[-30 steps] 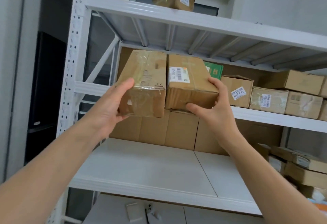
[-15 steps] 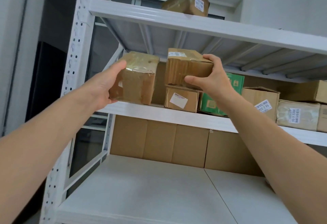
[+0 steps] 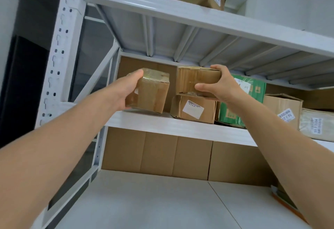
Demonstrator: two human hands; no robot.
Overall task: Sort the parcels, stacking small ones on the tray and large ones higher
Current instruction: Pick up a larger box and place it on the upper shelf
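Shelving: taped parcel is being gripped by left hand, creased parcel by right hand.
Next: release just beneath each hand is probably being needed.

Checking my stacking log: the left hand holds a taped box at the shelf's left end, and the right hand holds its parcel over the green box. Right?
Not quite: in the head view the right hand holds its parcel over the labelled brown box; the green box stands beside that. The rest is right.
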